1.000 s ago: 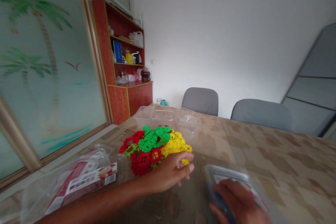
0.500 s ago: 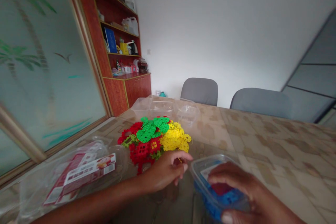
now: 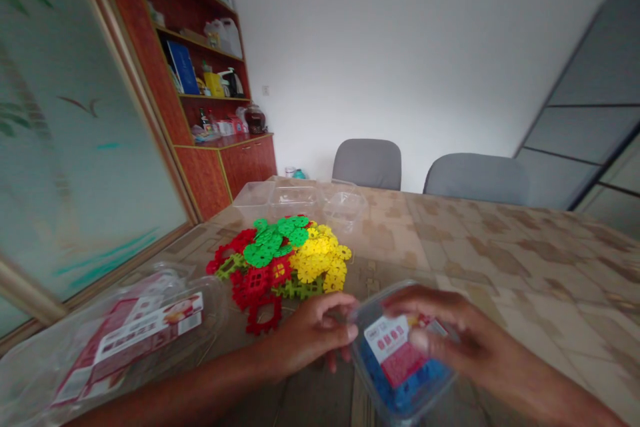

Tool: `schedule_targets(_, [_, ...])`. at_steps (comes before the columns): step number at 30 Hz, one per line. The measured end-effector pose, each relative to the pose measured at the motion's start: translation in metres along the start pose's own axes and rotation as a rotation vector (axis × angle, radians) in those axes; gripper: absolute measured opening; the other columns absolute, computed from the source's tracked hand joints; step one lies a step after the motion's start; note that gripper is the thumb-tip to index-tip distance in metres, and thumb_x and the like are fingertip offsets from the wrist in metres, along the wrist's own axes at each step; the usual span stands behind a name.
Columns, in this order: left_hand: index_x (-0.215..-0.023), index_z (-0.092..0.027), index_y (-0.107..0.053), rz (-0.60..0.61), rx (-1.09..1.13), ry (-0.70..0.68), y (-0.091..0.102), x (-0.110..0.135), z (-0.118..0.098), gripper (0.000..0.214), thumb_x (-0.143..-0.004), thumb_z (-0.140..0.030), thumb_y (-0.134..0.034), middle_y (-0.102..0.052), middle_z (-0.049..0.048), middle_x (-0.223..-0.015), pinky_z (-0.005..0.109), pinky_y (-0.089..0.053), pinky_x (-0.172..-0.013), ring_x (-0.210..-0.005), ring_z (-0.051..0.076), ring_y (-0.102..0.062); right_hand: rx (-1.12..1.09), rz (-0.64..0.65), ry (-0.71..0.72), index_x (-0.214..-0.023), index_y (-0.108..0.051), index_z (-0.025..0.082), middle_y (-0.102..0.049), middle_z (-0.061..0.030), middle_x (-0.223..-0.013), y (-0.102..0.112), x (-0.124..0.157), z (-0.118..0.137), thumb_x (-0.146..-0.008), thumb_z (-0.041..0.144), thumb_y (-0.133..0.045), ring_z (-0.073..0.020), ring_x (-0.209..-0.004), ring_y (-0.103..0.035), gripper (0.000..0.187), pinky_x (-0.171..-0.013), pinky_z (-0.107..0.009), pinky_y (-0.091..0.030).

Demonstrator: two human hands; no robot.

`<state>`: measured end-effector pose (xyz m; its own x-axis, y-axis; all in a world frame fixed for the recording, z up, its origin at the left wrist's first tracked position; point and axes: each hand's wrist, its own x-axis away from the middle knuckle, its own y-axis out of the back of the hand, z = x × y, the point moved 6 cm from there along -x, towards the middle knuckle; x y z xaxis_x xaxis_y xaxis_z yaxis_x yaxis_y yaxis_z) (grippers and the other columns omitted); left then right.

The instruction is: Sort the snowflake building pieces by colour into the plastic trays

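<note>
A clear plastic box (image 3: 385, 407) holds blue plastic pieces (image 3: 417, 383), and a white and red label (image 3: 395, 353) lies over them. Whether the label sits on a lid or on the box itself I cannot tell. My right hand (image 3: 445, 327) is closed on the box's far right side, its fingers over the top and its thumb across the label. At the box's left rim, my left hand (image 3: 320, 330) has its thumb and forefinger curled against the edge. Just beyond this hand is a pile of red pieces (image 3: 257, 280), green discs (image 3: 275, 240) and yellow discs (image 3: 320, 257).
Clear plastic containers with red and white labels (image 3: 150, 340) are heaped at the left. More clear containers (image 3: 295, 203) stand behind the pile on the patterned table (image 3: 500, 267). Two grey chairs (image 3: 367, 163) and a wooden shelf cabinet (image 3: 225, 167) are farther back.
My right hand has moved from the box's opening to its far side, and the label now faces up over the blue pieces. My left hand has come to the box's rim.
</note>
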<state>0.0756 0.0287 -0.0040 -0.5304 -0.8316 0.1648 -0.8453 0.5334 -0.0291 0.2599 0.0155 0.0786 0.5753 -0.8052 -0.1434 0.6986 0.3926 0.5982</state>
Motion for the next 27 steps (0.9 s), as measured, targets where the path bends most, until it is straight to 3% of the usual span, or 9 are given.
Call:
schedule_targets(2, [-0.115, -0.014, -0.055, 0.028, -0.025, -0.001, -0.001, 0.001, 0.002, 0.049, -0.078, -0.045, -0.066, -0.061, 0.0072, -0.093, 0.019, -0.045, -0.05, -0.068, 0.012, -0.059, 0.015, -0.195, -0.092, -0.106, -0.066, 0.023, -0.068, -0.0082, -0.105, 0.025, -0.004, -0.027, -0.09, 0.049, -0.045, -0.0224, -0.092, -0.065, 0.037, -0.078, -0.034, -0.053])
schedule_targets(4, [-0.113, -0.014, -0.057, 0.054, -0.041, -0.011, -0.002, 0.002, 0.003, 0.044, -0.081, -0.045, -0.062, -0.061, 0.0074, -0.092, 0.019, -0.045, -0.05, -0.067, 0.012, -0.058, 0.071, -0.402, -0.161, -0.102, -0.067, 0.018, -0.067, -0.0124, -0.108, 0.049, -0.003, -0.059, -0.082, 0.061, -0.051, -0.0271, -0.1, -0.062, 0.05, -0.085, -0.037, -0.05])
schedule_targets(5, [-0.112, -0.014, -0.057, 0.057, -0.048, -0.016, -0.002, 0.002, 0.003, 0.044, -0.082, -0.045, -0.061, -0.061, 0.0075, -0.093, 0.019, -0.045, -0.05, -0.067, 0.011, -0.057, 0.066, -0.443, -0.218, -0.097, -0.068, 0.017, -0.068, -0.014, -0.105, 0.055, -0.002, -0.076, -0.076, 0.067, -0.053, -0.0287, -0.097, -0.063, 0.057, -0.082, -0.039, -0.051])
schedule_targets(7, [-0.111, -0.013, -0.058, 0.05, -0.061, -0.019, -0.001, 0.002, 0.003, 0.044, -0.081, -0.046, -0.061, -0.061, 0.0066, -0.088, 0.019, -0.046, -0.051, -0.067, 0.012, -0.057, -0.022, -0.403, -0.286, -0.093, -0.069, 0.015, -0.07, -0.0134, -0.096, 0.051, -0.002, -0.103, -0.071, 0.072, -0.054, -0.0271, -0.084, -0.065, 0.063, -0.071, -0.037, -0.053])
schedule_targets(9, [-0.112, -0.012, -0.058, 0.028, -0.082, -0.009, 0.002, 0.001, 0.003, 0.045, -0.08, -0.045, -0.061, -0.06, 0.0044, -0.08, 0.02, -0.045, -0.052, -0.065, 0.012, -0.056, -0.153, -0.286, -0.313, -0.094, -0.067, 0.014, -0.07, -0.0093, -0.085, 0.036, -0.003, -0.115, -0.075, 0.07, -0.053, -0.0215, -0.072, -0.064, 0.06, -0.063, -0.032, -0.052])
schedule_targets(13, [-0.113, -0.012, -0.057, -0.035, -0.152, -0.004, 0.015, 0.001, -0.001, 0.045, -0.08, -0.042, -0.059, -0.058, 0.0018, -0.073, 0.021, -0.044, -0.049, -0.055, 0.01, -0.053, -0.304, -0.107, -0.343, -0.091, -0.065, 0.014, -0.06, 0.0004, -0.064, 0.006, -0.005, -0.105, -0.079, 0.064, -0.055, -0.0112, -0.051, -0.055, 0.052, -0.048, -0.022, -0.044])
schedule_targets(16, [-0.109, -0.013, -0.06, -0.026, -0.226, 0.003, 0.021, 0.003, -0.003, 0.038, -0.081, -0.039, -0.058, -0.057, 0.0002, -0.07, 0.019, -0.041, -0.046, -0.052, 0.009, -0.05, -0.343, -0.021, -0.343, -0.087, -0.062, 0.015, -0.054, 0.0036, -0.056, -0.007, -0.006, -0.092, -0.08, 0.063, -0.054, -0.0086, -0.045, -0.05, 0.05, -0.042, -0.019, -0.041])
schedule_targets(23, [-0.104, -0.016, -0.064, -0.065, -0.377, -0.026, 0.029, 0.007, -0.005, 0.029, -0.08, -0.03, -0.058, -0.054, -0.0021, -0.07, 0.016, -0.035, -0.044, -0.052, 0.008, -0.046, -0.276, -0.009, -0.316, -0.077, -0.056, 0.017, -0.05, 0.0049, -0.054, -0.017, -0.01, -0.085, -0.08, 0.065, -0.052, -0.0083, -0.044, -0.047, 0.048, -0.041, -0.018, -0.039])
schedule_targets(27, [-0.097, -0.016, -0.067, -0.101, -0.505, -0.084, 0.03, 0.007, -0.012, 0.023, -0.077, -0.024, -0.059, -0.059, -0.0009, -0.073, 0.018, -0.037, -0.054, -0.063, 0.011, -0.05, -0.251, -0.038, -0.282, -0.079, -0.061, 0.016, -0.055, 0.0024, -0.058, -0.014, -0.011, -0.084, -0.078, 0.064, -0.054, -0.0097, -0.048, -0.049, 0.048, -0.045, -0.02, -0.039])
